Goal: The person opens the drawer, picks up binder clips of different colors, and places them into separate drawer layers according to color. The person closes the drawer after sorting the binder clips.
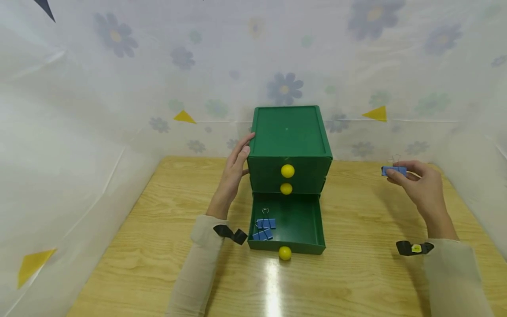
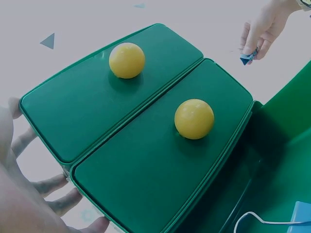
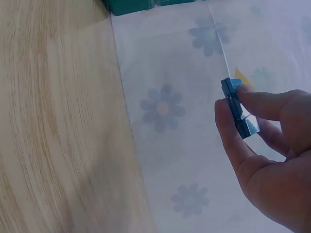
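Note:
A green drawer cabinet [image 1: 291, 132] with round yellow knobs [image 1: 287, 171] stands on the table. Its bottom drawer [image 1: 297, 220] is pulled out, and two blue binder clips [image 1: 266, 223] lie in the drawer's left side. My left hand [image 1: 233, 171] rests against the cabinet's left side, fingers extended; in the left wrist view its fingers [image 2: 63, 201] show along the cabinet's edge. Off to the right, above the table, my right hand [image 1: 421, 182] pinches another blue binder clip [image 1: 397, 171] between thumb and fingers. That clip [image 3: 238, 108] shows side-on in the right wrist view.
The wooden table [image 1: 166, 255] ends at a pale flowered curtain [image 1: 222, 66] behind the cabinet, with more sheeting at both sides. Yellow triangles [image 1: 376, 113] mark the curtain. The pulled-out drawer's knob [image 1: 284, 253] juts toward the table's front.

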### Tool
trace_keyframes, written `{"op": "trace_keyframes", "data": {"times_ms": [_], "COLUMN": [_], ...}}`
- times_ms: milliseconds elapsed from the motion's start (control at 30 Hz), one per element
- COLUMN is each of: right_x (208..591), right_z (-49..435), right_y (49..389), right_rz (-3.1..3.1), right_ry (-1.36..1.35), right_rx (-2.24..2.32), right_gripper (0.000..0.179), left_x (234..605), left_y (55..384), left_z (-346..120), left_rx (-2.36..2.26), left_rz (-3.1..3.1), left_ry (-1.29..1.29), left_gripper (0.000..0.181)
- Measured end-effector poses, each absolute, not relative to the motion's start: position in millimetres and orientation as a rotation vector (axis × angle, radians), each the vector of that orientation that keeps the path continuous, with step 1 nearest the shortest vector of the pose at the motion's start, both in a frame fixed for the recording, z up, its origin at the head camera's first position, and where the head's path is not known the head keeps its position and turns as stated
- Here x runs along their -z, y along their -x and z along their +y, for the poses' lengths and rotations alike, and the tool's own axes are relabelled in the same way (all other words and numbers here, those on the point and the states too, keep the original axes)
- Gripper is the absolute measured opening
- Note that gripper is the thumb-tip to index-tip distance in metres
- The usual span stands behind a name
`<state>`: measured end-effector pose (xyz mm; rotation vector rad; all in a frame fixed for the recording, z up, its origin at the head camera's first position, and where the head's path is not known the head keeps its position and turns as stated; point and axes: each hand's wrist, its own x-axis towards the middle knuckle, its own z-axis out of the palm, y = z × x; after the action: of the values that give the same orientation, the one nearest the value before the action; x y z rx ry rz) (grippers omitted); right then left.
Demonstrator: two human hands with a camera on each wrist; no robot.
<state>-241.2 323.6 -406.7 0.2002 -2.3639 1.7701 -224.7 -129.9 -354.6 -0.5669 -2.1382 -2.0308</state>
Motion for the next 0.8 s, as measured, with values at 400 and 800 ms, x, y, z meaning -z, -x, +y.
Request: {"op": "trace_keyframes", "data": {"times_ms": [400,800], "right_x": [403,389], "right_z": [316,305], "right_y": [231,221], "right_rz": [-2.098,-2.132], "right_ry": [-0.251,-0.256], "right_rx": [-2.065,-1.850], "right_gripper": [0.034,0.030], "left_x": [363,351], "left_y": [232,224], "left_z": [-131,-132], "left_rx": [2.038,2.042], "left_rz": [-2.135,-2.137], "left_ry": [0.557,0.575], "left_gripper": [0.044,0.045]}}
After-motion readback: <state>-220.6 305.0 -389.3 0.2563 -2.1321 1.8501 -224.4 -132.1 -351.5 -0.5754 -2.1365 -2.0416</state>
